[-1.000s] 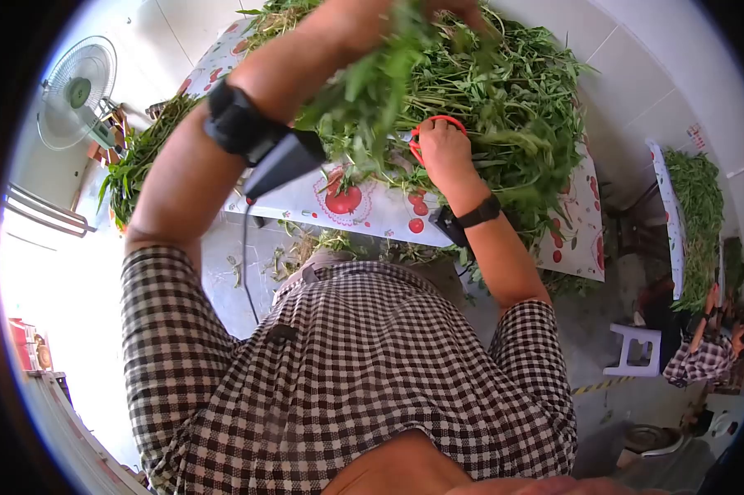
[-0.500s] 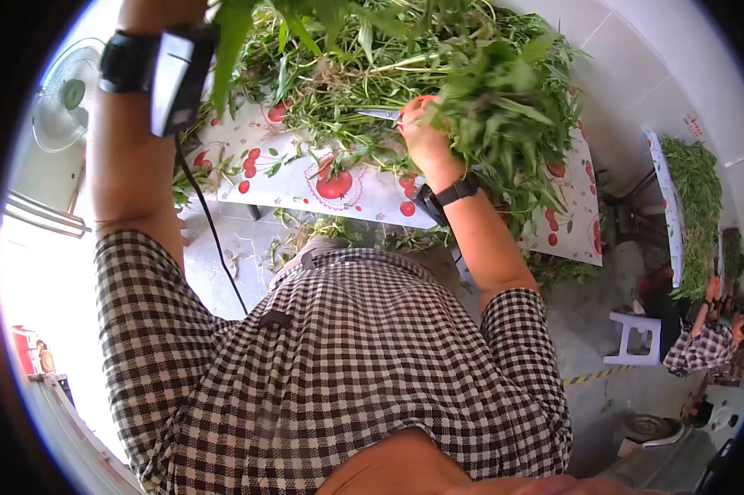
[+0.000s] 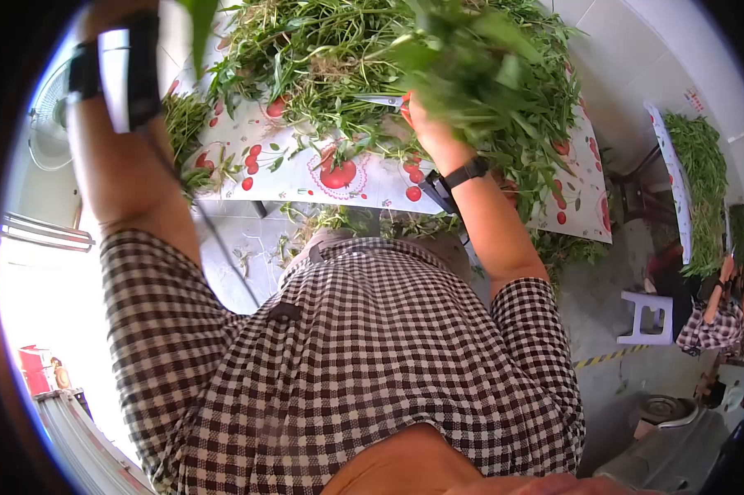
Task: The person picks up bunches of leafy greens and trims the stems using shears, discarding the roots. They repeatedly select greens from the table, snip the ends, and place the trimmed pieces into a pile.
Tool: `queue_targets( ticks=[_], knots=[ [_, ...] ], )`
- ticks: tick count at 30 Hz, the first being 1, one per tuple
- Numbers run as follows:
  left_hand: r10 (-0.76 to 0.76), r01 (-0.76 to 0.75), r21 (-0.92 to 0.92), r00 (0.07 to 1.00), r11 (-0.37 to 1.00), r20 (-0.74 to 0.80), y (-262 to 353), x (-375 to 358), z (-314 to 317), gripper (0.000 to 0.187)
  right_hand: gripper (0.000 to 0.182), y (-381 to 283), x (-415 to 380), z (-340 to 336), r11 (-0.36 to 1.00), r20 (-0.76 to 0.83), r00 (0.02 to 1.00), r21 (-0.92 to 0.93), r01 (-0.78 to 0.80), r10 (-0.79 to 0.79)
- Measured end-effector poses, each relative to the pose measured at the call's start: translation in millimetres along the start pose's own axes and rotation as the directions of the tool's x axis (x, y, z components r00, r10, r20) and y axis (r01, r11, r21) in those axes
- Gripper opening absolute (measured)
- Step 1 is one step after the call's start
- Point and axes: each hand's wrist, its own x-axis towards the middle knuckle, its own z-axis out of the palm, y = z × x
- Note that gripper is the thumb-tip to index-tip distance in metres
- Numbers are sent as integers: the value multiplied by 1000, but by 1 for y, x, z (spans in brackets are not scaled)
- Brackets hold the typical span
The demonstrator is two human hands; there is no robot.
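Observation:
My right hand [image 3: 428, 125] is closed around the orange handles of a pair of scissors [image 3: 382, 100], whose blades point left over the greens. A leafy bunch of greens [image 3: 479, 78], blurred by motion, hangs over that hand and hides part of its fingers. Beneath lies a large heap of cut green stems [image 3: 306, 54] with roots showing among them. My left hand [image 3: 115, 10] is raised at the top left; only its base shows above the wrist straps and the fingers are out of frame. A long leaf [image 3: 199, 33] dangles to its right.
The heap lies on a table with a fruit-patterned cloth [image 3: 372, 186]. A black cable [image 3: 215, 235] runs from my left wrist. More greens [image 3: 698, 186] cover another table at right, with a person [image 3: 710, 322] and a white stool [image 3: 646, 318] nearby. A fan [image 3: 50, 120] stands left.
My left arm has swung outward to the left and up, taking its hand nearly out of frame. The leafy bunch has shifted left over my right hand, which still holds the scissors.

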Motion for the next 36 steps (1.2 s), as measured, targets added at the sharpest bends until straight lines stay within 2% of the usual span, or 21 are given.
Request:
queue_targets(
  ticks=[2,5,7,10,12,13,15,17,18,21,25,27,28,29,30,31,32,33,34,35,36],
  knots=[
    [-8,14,94,998,995,-62,-8,0,-37,20,18,-3,9,-6,883,27,970,408,-233,243],
    [-73,94,157,989,983,-130,-17,-12,-57,21,20,-4,21,-17,725,320,885,511,-462,338],
    [-158,181,147,976,973,-152,-18,-22,-35,21,20,-10,14,-15,797,264,932,490,-353,250],
    [-407,411,49,910,910,-76,-7,-40,38,22,19,-13,29,-6,977,504,837,-91,-194,214],
    [-584,586,-53,810,808,47,30,-53,81,26,20,-12,26,-6,981,463,865,-61,-184,191],
    [-384,408,-190,911,893,154,-4,-50,86,31,21,-11,22,-6,982,442,877,-52,-182,186],
    [-126,120,71,989,990,78,7,-40,59,32,22,-4,18,-6,981,438,881,-23,-191,181],
    [-94,93,130,996,987,0,-4,-36,13,31,22,8,12,-3,978,470,865,22,-207,172],
    [-93,97,148,995,984,-34,-9,-36,-13,30,21,11,8,-4,931,465,864,194,-310,191],
    [-122,146,177,983,973,-137,-31,-48,-104,28,19,19,-6,11,936,100,987,319,-150,124],
    [-198,178,-121,961,977,-190,-54,-86,-185,26,14,28,12,-16,878,321,942,419,-232,96],
    [-202,117,-421,965,900,-165,-62,-110,-208,25,23,42,12,-13,738,335,937,608,-291,94],
    [-198,87,-554,970,828,-143,-63,-123,-212,25,18,49,17,-27,585,500,864,683,-438,63],
    [-189,65,-657,974,751,-121,-64,-136,-212,24,19,51,15,-19,572,568,804,607,-552,173],
    [-209,48,-696,967,717,-149,-62,-146,-204,24,27,60,11,-20,511,434,883,727,-459,176],
    [-231,22,-718,953,696,-194,-59,-154,-190,24,32,80,2,4,372,543,816,728,-576,201],
    [-315,-12,-678,880,735,-357,-52,-158,-169,24,33,90,16,-10,120,770,607,596,-794,195],
    [-275,-24,-716,914,697,-299,-53,-164,-164,24,24,100,15,-13,-208,738,660,674,-709,143],
    [-302,-35,-691,883,722,-361,-45,-167,-152,23,13,110,13,-12,-358,734,665,663,-658,137],
    [-324,-43,-667,850,744,-416,-34,-171,-141,22,9,107,22,-32,-295,692,693,718,-631,203],
    [-326,-40,-671,851,741,-411,-28,-172,-133,22,13,110,22,-34,-462,729,636,669,-582,254]
  ],
)
